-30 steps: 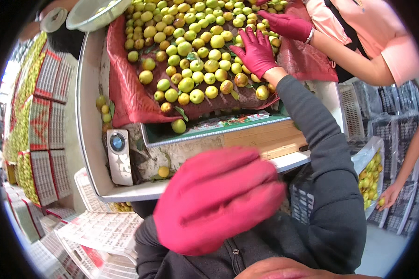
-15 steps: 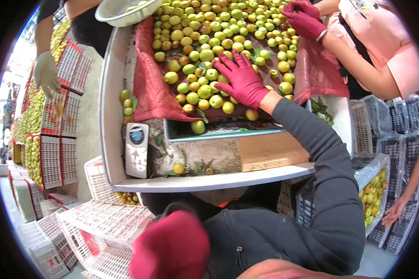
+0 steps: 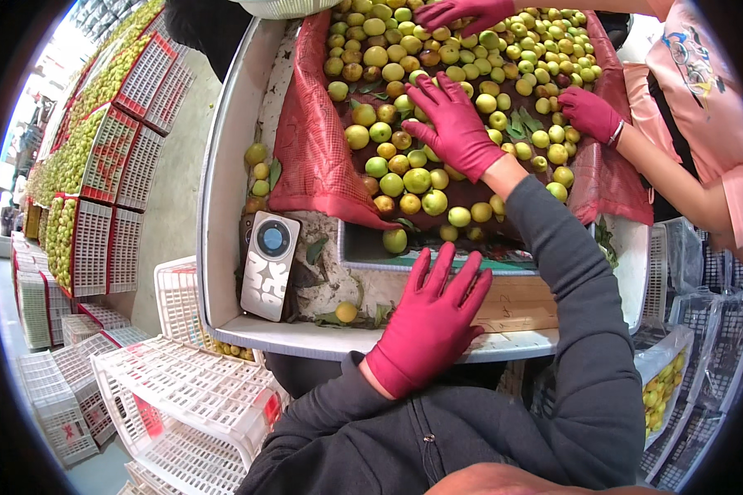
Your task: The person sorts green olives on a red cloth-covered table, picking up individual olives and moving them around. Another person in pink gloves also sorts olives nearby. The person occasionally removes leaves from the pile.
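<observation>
Many green, yellow and brown jujubes (image 3: 417,179) lie on a dark red mesh cloth (image 3: 322,177) in a white-rimmed sorting bin. My right hand (image 3: 456,136), in a crimson glove, rests on or just over them with its fingers spread. In a matching glove, my left hand (image 3: 429,326) hovers above the near rim, by a wooden board (image 3: 516,304); its fingers stretch forward and hold nothing. Between the cloth and the board is a green-edged slot (image 3: 363,247), with a jujube (image 3: 395,241) at its left end.
Across the bin a co-worker's gloved hands (image 3: 590,115) touch the fruit. A phone (image 3: 270,266) lies in the near left corner. White crates (image 3: 190,396) stand at lower left, stacked fruit crates (image 3: 99,239) farther left. A lined crate of jujubes (image 3: 662,392) is at right.
My left hand has swung up from the lower left to the bin's near rim. My right hand stays spread among the jujubes. The co-worker's hands have moved apart. The view has shifted.
</observation>
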The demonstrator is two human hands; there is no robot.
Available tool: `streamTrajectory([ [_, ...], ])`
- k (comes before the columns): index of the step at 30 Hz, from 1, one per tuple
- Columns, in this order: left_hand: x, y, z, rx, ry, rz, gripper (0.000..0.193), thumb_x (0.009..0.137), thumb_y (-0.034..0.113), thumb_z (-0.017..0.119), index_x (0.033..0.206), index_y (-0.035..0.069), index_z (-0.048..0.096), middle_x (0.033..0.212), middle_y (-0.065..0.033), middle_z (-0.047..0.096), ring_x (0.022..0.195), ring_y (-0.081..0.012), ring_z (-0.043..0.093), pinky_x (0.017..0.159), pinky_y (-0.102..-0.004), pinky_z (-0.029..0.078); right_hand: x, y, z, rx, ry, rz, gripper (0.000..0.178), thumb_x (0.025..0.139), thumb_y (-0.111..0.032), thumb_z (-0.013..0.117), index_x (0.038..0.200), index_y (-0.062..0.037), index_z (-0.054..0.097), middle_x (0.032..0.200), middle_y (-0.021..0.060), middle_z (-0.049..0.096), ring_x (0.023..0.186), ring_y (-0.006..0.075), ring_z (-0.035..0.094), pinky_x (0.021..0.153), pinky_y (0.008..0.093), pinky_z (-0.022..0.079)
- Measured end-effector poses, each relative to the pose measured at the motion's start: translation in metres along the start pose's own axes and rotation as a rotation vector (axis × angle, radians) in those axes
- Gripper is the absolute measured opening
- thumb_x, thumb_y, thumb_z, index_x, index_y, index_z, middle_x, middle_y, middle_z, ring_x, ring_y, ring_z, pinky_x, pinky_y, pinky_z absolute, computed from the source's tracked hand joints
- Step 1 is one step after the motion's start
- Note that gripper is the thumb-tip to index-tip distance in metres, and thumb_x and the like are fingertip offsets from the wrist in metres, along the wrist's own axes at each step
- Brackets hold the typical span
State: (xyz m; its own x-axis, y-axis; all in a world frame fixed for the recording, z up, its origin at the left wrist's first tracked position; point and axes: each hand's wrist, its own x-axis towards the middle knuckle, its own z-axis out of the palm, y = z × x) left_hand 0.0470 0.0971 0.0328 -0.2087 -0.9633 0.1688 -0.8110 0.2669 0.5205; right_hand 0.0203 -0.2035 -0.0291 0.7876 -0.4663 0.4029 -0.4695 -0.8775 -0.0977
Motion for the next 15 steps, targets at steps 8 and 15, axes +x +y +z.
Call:
streamTrajectory([
  [8, -0.005, -0.001, -0.016, -0.079, -0.162, 0.116, 0.103, 0.063, 0.057, 0.087, 0.150, 0.015, 0.053, 0.163, -0.0157, 0.037, 0.150, -0.0504, 0.028, 0.117, -0.0748, 0.021, 0.021, -0.052, 0.003, 0.262, 0.082, -0.227, 0.062, 0.102, -0.049, 0.058, 0.149, -0.0094, 0.053, 0.158, 0.0169, 0.047, 0.148, 0.0387, 0.040, 0.125, 0.0543, 0.026],
  [15, 0.000, 0.000, -0.008, -0.045, -0.169, 0.112, 0.104, 0.058, 0.045, 0.090, 0.151, 0.018, 0.053, 0.164, -0.0127, 0.037, 0.152, -0.0492, 0.027, 0.118, -0.0749, 0.022, 0.116, -0.051, 0.074, -0.042, 0.201, -0.056, 0.061, 0.094, -0.048, 0.062, 0.148, -0.0193, 0.055, 0.154, 0.0139, 0.051, 0.146, 0.0419, 0.042, 0.121, 0.0656, 0.023],
])
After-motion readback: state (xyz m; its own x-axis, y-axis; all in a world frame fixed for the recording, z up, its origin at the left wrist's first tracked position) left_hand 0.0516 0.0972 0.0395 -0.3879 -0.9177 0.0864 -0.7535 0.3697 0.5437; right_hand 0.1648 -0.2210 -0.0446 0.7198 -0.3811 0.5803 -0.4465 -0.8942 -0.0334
